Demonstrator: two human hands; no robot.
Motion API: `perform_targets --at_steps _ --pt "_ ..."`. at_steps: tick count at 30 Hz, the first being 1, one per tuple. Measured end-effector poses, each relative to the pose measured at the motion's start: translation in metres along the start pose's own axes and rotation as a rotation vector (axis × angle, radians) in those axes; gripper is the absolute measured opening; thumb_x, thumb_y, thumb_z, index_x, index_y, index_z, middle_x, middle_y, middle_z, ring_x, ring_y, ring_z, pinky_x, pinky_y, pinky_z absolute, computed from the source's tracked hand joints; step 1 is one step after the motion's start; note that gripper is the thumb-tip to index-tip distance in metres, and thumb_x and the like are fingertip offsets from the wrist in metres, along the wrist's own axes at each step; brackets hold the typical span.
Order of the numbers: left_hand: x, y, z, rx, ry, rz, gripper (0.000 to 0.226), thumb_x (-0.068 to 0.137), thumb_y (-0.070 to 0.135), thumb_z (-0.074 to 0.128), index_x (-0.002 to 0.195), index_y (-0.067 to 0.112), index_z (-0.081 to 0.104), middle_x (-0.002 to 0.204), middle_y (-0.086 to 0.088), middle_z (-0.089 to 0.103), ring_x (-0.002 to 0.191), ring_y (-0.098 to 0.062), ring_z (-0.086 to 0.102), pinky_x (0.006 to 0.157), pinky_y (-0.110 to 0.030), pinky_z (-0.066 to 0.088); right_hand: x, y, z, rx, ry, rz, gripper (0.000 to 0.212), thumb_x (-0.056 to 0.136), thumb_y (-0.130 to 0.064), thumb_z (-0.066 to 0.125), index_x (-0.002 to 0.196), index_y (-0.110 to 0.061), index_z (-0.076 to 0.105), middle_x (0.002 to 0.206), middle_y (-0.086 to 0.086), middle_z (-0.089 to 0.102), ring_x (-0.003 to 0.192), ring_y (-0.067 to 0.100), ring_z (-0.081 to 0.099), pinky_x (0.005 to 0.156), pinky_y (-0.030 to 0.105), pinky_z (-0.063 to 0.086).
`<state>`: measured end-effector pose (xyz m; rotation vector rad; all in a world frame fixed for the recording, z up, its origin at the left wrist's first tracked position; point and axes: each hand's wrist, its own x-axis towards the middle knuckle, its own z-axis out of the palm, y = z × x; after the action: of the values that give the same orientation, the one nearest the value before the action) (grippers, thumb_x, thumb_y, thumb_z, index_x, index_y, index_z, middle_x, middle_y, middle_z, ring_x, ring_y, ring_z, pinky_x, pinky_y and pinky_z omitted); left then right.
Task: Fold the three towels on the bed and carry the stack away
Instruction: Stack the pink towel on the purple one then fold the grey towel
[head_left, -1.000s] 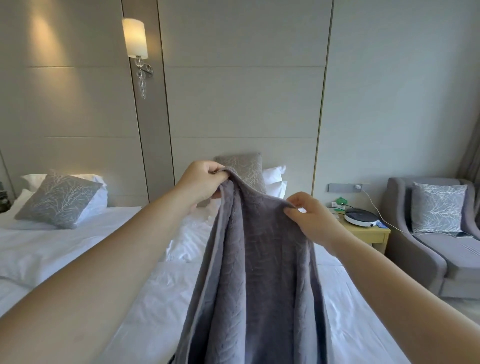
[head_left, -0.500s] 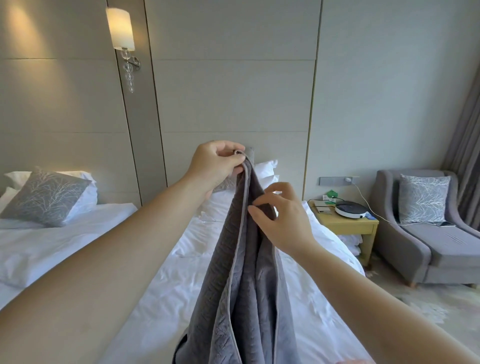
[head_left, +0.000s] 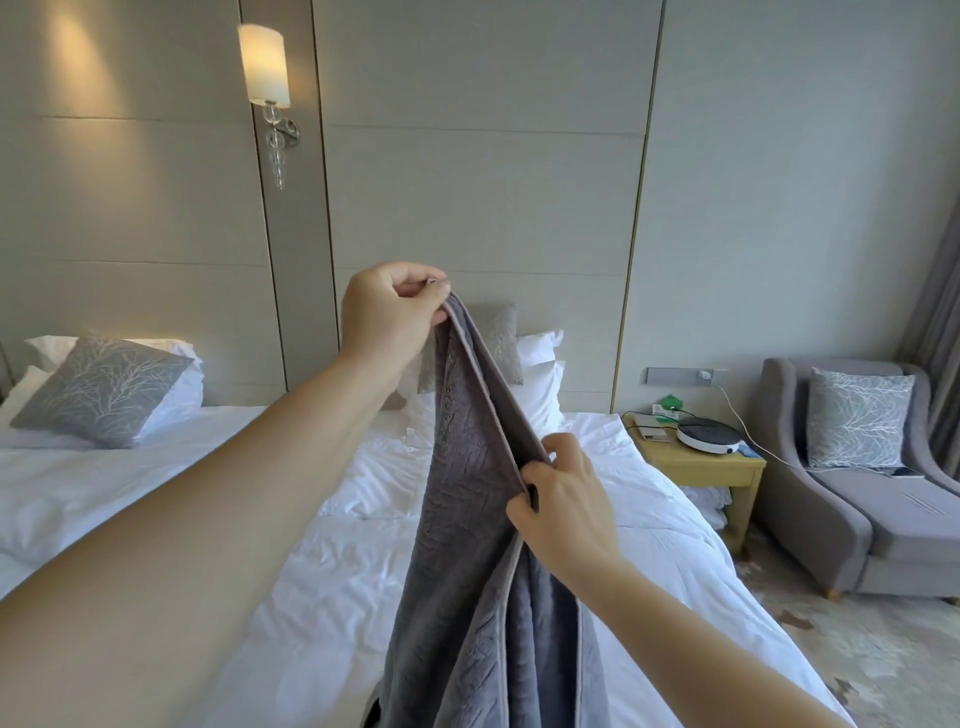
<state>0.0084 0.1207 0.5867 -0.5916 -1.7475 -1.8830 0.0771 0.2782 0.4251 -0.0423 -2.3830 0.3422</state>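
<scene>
Grey towel (head_left: 467, 545) hangs above the white bed (head_left: 322, 597); raised left hand (head_left: 384, 317) pinches its top corner, lower right hand (head_left: 566, 512) pinches its edge.

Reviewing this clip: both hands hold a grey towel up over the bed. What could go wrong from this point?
1. The left hand pinches only the top corner of the grey towel, most of which hangs below; that small grip could slip.
2. The right hand pinches the trimmed edge lower down, with layers bunched beside it; it may catch the wrong layer, giving a crooked fold.
</scene>
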Motion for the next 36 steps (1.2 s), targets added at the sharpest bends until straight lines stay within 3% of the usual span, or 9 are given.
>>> perform_targets --at_steps 5,8,12,16,18,21,24,27,36 --pt "0.003 -0.003 -0.009 0.003 0.088 0.017 0.008 0.086 0.002 0.065 0.086 0.008 0.070 0.072 -0.002 0.063 0.062 -0.004 0.064 0.063 -0.015 0.054 0.001 0.017 -0.005 0.175 -0.161 0.174 0.014 0.080 -0.014 0.057 0.067 -0.008 0.056 0.090 -0.003 0.045 0.069 0.019 0.048 0.057 0.028 0.037" --pt "0.012 -0.013 -0.024 -0.028 0.172 -0.019 0.009 0.088 0.002 0.063 0.094 0.001 0.069 0.075 -0.003 0.062 0.065 -0.006 0.063 0.064 -0.013 0.053 0.024 0.018 -0.043 0.730 -0.120 0.489 0.016 0.071 -0.006 0.057 0.057 -0.010 0.062 0.057 -0.003 0.052 0.053 0.012 0.048 0.050 0.021 0.035" --pt "0.018 -0.033 -0.046 -0.057 0.140 -0.178 0.013 0.090 0.004 0.061 0.100 -0.002 0.066 0.086 -0.007 0.061 0.080 -0.016 0.065 0.063 -0.012 0.052 0.049 0.012 -0.084 1.310 -0.133 0.641 0.008 0.047 -0.007 0.046 0.050 -0.011 0.052 0.056 0.005 0.044 0.052 0.019 0.044 0.053 0.027 0.033" --pt "-0.002 -0.057 -0.045 0.725 -0.070 -0.047 0.039 0.086 0.045 0.062 0.119 0.023 0.061 0.127 -0.006 0.046 0.128 -0.024 0.042 0.101 -0.026 0.036 0.054 0.004 -0.085 1.172 -0.285 0.510 0.012 0.045 -0.006 0.042 0.057 -0.009 0.041 0.060 0.005 0.033 0.060 0.020 0.031 0.054 0.031 0.023" --pt "-0.025 -0.059 -0.032 0.685 -0.482 0.078 0.066 0.077 0.068 0.057 0.134 0.039 0.045 0.145 0.008 0.034 0.138 -0.007 0.027 0.109 -0.026 0.023 0.051 0.003 -0.079 1.129 -0.356 0.446 0.010 0.050 -0.003 0.041 0.057 -0.007 0.046 0.059 0.005 0.039 0.061 0.020 0.036 0.054 0.029 0.027" --pt "-0.061 -0.067 -0.004 0.379 -0.956 -0.129 0.069 0.073 0.079 0.047 0.129 0.038 0.047 0.118 0.016 0.061 0.115 0.003 0.050 0.099 -0.027 0.037 0.046 0.008 -0.072 1.106 -0.430 0.397 0.017 0.056 0.000 0.043 0.064 -0.004 0.058 0.065 0.009 0.050 0.066 0.022 0.046 0.057 0.028 0.036" --pt "-0.069 -0.080 0.016 0.325 -0.871 -0.134 0.046 0.087 0.055 0.052 0.100 0.014 0.065 0.083 0.002 0.061 0.078 -0.004 0.055 0.075 -0.022 0.041 0.040 0.023 -0.068 1.015 -0.439 0.366 0.014 0.061 -0.007 0.050 0.068 -0.007 0.063 0.072 0.011 0.056 0.071 0.023 0.051 0.066 0.030 0.040" --pt "-0.064 -0.080 0.028 0.245 -0.736 -0.080 0.007 0.089 0.032 0.064 0.083 0.028 0.065 0.070 0.023 0.062 0.068 0.010 0.054 0.065 -0.004 0.038 0.022 0.042 -0.062 0.902 -0.467 0.323 0.014 0.069 -0.015 0.061 0.081 -0.007 0.065 0.079 0.013 0.061 0.074 0.022 0.053 0.074 0.035 0.040" --pt "-0.027 -0.060 0.037 0.210 -0.406 0.070 0.008 0.085 0.022 0.069 0.081 0.022 0.062 0.075 0.014 0.058 0.065 0.010 0.051 0.063 -0.005 0.038 -0.038 0.067 -0.019 0.588 -0.463 0.221 0.017 0.073 -0.029 0.079 0.075 -0.027 0.062 0.085 -0.006 0.057 0.080 0.014 0.055 0.077 0.031 0.043"
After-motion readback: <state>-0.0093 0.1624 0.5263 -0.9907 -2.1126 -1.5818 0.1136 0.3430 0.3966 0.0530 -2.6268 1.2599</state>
